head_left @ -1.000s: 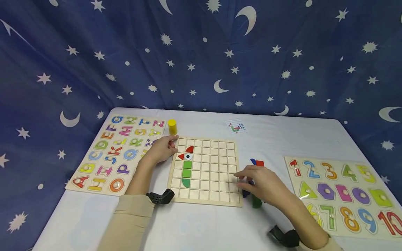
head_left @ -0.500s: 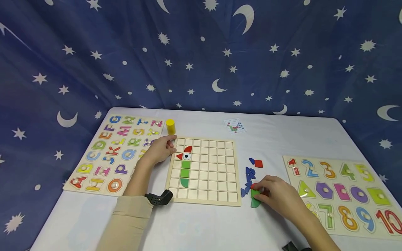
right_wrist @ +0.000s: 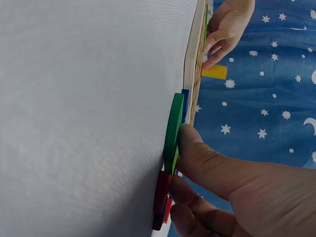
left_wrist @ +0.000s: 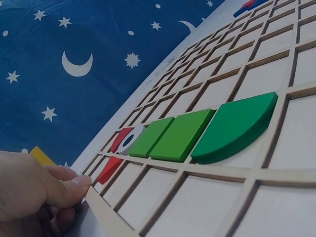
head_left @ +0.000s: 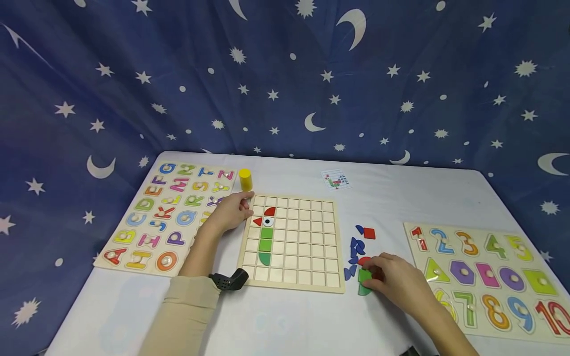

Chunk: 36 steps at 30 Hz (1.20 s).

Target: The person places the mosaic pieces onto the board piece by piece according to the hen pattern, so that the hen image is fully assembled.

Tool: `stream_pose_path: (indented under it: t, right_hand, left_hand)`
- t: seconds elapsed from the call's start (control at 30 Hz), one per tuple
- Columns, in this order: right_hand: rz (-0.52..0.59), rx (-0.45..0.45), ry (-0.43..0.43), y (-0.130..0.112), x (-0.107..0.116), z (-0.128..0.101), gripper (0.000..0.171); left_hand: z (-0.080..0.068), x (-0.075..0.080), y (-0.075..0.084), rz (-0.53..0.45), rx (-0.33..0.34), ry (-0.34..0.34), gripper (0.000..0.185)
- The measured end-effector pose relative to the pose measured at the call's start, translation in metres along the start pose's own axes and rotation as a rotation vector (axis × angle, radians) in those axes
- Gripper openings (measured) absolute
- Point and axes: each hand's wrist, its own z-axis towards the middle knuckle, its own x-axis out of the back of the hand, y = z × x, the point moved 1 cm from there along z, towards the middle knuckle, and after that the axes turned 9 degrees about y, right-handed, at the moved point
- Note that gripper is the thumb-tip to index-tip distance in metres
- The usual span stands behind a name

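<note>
A wooden grid board (head_left: 307,247) lies mid-table with a red triangle (head_left: 257,221), an eye tile (head_left: 267,222) and a column of green tiles (head_left: 265,245) in its left cells. My left hand (head_left: 231,211) holds the board's left edge, thumb (left_wrist: 74,185) on the rim and fingers curled beside it. Right of the board my right hand (head_left: 389,279) pinches a loose green piece (head_left: 362,283) lying on the table. In the right wrist view the thumb presses that green piece (right_wrist: 173,126) and the fingers touch a red piece (right_wrist: 161,192).
Several loose blue pieces (head_left: 356,245) and a red square (head_left: 369,233) lie between the board and my right hand. An alphabet puzzle (head_left: 171,212) sits at left, a number puzzle (head_left: 485,277) at right. A yellow cylinder (head_left: 244,179) and a pattern card (head_left: 336,180) lie behind the board.
My right hand drew back from the board's right edge to the loose pieces and closed on the green piece. The left hand stayed put.
</note>
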Motion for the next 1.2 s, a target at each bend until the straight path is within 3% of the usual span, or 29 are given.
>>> stream_pose_path:
  t: [0.63,0.93,1.2]
  right_hand:
    - [0.041,-0.11,-0.114,-0.007,-0.003,0.007,0.03]
    - [0.065,-0.157,-0.097,-0.008,-0.002,0.006,0.024]
    - [0.072,-0.14,-0.105,-0.009,0.002,0.011,0.019]
  left_hand:
    - [-0.001,0.001,-0.001,0.007,-0.025,-0.001,0.053]
    - [0.0,-0.001,0.0,0.022,-0.029,-0.009,0.053]
    - [0.0,0.002,-0.001,0.023,-0.049,-0.014,0.053]
